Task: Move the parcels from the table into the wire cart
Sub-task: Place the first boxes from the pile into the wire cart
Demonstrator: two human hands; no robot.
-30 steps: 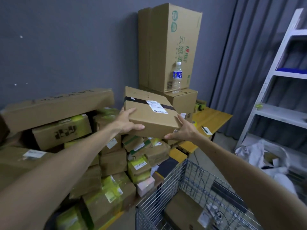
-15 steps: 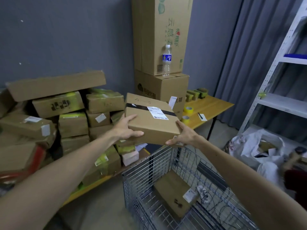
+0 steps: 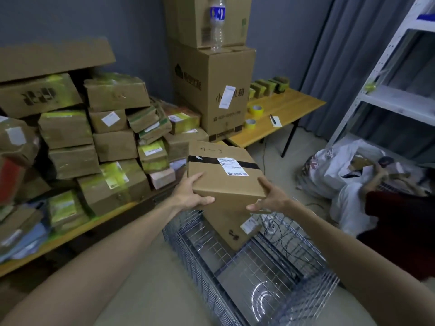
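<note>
Parcel (image 3: pixel 221 182) lower, label (image 3: pixel 232 166) up, long axis unclear — left hand (image 3: pixel 188 196), right hand (image 3: pixel 270 198): grip round it

Wood table (image 3: pixel 294 107) w/ parcels (image 3: pixel 113 142) stacked, big cartons (image 3: pixel 211 90), tape rolls (image 3: pixel 256 109) nr end.

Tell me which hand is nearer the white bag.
Right. The right hand grips the box on the side facing the white bag; the left hand holds the opposite side.
</note>
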